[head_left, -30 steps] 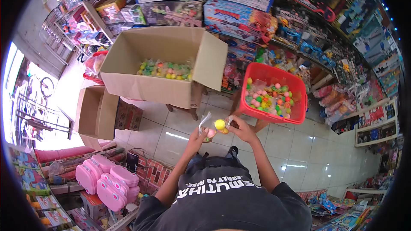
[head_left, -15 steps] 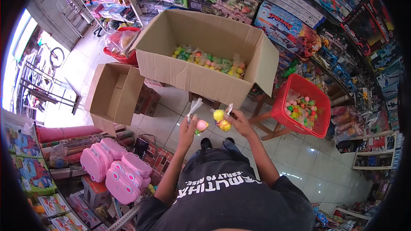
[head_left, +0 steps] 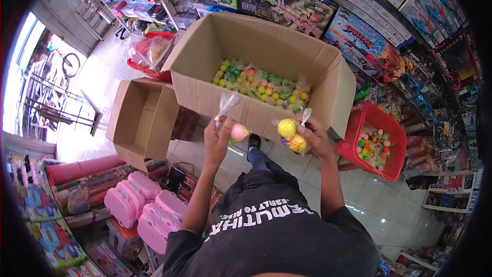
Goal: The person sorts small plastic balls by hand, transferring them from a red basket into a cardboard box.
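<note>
My left hand is closed on a clear plastic bag with a pink ball in it; the bag's twisted top sticks up above my fingers. In my right hand I grip another clear bag, with yellow balls inside. Both hands are held apart, just in front of the large cardboard box. Across the floor of that box lie many bagged balls in yellow, green and pink.
To the right a red plastic basket holds more colourful balls. A smaller open carton stands at left, above pink cases and rolled mats. Boxed toys line the shelves behind.
I have stepped nearer to the large box, one foot forward. Both hands, still holding their bags, are closer to its front wall, and more of its contents shows.
</note>
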Demonstrator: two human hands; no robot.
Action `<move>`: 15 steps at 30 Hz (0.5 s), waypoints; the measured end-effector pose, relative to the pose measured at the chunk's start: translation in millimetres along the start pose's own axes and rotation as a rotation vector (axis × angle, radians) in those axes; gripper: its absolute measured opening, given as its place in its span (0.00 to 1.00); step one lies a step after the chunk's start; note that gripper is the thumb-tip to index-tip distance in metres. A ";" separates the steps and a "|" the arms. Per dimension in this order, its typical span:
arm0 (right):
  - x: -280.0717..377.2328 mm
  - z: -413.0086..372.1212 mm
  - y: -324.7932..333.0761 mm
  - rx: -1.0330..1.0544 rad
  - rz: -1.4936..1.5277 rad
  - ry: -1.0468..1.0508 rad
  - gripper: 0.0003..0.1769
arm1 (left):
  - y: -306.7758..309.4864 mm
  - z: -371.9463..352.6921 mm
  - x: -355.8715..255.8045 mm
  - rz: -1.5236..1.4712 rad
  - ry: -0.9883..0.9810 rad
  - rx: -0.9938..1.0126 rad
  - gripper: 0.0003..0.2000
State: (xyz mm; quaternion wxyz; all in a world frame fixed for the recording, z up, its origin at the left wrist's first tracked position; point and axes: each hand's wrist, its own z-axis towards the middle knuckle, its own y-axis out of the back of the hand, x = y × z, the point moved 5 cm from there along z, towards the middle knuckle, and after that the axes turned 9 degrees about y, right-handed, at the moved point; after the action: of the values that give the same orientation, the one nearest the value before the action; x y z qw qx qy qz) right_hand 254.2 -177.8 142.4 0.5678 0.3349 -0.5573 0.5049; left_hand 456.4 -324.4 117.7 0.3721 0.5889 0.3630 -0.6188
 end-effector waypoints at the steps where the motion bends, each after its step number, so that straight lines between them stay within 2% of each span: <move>1: 5.4 9.6 4.4 -0.011 0.002 0.001 0.12 | -0.5 11.5 -5.2 0.003 0.002 0.011 0.10; 4: 26.3 44.5 17.5 0.027 -0.141 0.120 0.09 | -2.2 50.7 -20.1 0.002 -0.055 0.017 0.10; 9: 33.3 97.9 53.9 -0.038 -0.366 0.091 0.08 | -28.8 111.4 -45.7 -0.007 -0.070 0.112 0.10; 11: 24.1 117.1 71.4 -0.036 -0.486 -0.043 0.06 | -38.0 131.9 -46.4 0.195 -0.101 0.195 0.10; 12: 20.4 127.7 79.2 -0.005 -0.577 -0.030 0.05 | -46.3 141.4 -52.5 0.277 -0.159 0.213 0.10; 13: 18.1 136.9 85.7 -0.016 -0.572 -0.047 0.05 | -50.3 151.2 -47.9 0.278 -0.144 0.227 0.10; 15: 16.7 153.4 90.5 0.119 -0.763 -0.051 0.06 | -61.0 168.4 -30.9 0.263 0.003 0.331 0.10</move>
State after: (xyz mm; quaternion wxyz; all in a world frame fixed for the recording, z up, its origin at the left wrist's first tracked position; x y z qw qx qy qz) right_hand 121.2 -295.0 165.9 0.6805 0.5629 -0.3764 0.2801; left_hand 325.9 -444.8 156.4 0.3475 0.6850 0.1772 -0.6153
